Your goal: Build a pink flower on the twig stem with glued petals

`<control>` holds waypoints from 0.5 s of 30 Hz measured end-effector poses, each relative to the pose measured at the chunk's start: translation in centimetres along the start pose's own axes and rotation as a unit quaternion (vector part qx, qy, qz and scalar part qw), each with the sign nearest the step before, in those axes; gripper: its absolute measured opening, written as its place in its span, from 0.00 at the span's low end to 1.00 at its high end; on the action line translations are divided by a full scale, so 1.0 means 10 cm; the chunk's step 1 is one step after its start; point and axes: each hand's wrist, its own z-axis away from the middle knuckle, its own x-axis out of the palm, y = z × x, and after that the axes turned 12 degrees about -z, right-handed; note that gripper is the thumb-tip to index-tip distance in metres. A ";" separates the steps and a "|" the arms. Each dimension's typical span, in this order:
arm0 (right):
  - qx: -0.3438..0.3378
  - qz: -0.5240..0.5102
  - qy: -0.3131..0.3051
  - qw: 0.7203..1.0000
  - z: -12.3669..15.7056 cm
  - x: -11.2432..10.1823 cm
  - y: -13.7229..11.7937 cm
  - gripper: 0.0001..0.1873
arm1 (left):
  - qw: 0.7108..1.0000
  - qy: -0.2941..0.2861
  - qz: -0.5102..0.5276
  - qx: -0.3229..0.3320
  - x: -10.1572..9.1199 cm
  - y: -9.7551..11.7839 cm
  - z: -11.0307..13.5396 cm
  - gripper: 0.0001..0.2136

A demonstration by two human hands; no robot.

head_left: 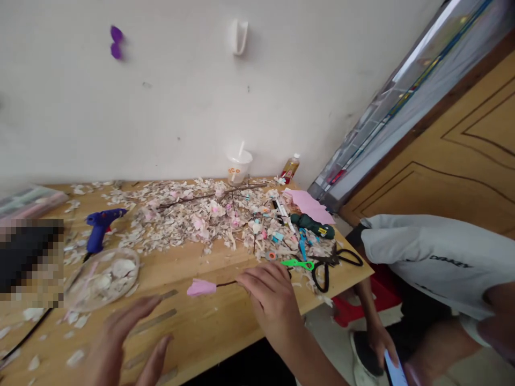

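My right hand (271, 295) is closed round the thin brown stem of a paper flower (201, 287). Its pink paper bloom points left over the bare wood of the table. At the lower left, my left hand (131, 340) hangs with fingers spread and nothing between them, a little blurred. Just beyond it lies a shallow clear dish (102, 279) with pale petals inside. Past the right hand's fingers are green-handled scissors (298, 264) and black-handled scissors (321, 276).
Pale scraps (181, 230) and a twig (209, 194) cover the table's back half. A blue glue gun (98, 228) lies left. Behind stand a lidded cup (238, 166) and bottle (290, 169). Pink paper (309, 206) lies right. A seated person (434, 262) holds a phone (395, 370).
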 end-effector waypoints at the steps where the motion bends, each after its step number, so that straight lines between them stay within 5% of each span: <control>1: -0.004 -0.004 0.004 1.000 0.03 0.00 -0.03 0.13 | 0.998 -0.036 0.053 -0.018 0.07 0.06 -0.05 0.23; 4: -0.007 -0.006 0.016 1.000 0.13 -0.01 -0.14 0.12 | 0.987 -0.059 0.145 0.043 0.15 0.20 -0.19 0.27; 7: -0.001 0.005 0.015 1.000 0.24 -0.04 -0.29 0.12 | 0.980 -0.019 -0.020 0.196 0.04 0.29 -0.18 0.31; 10: -0.001 0.017 0.002 1.000 0.33 -0.06 -0.41 0.13 | 0.937 -0.007 -0.154 0.312 -0.10 0.35 -0.05 0.33; 15: -0.018 0.034 -0.021 0.999 0.44 -0.11 -0.60 0.14 | 0.936 -0.047 -0.148 0.317 -0.13 0.44 0.17 0.27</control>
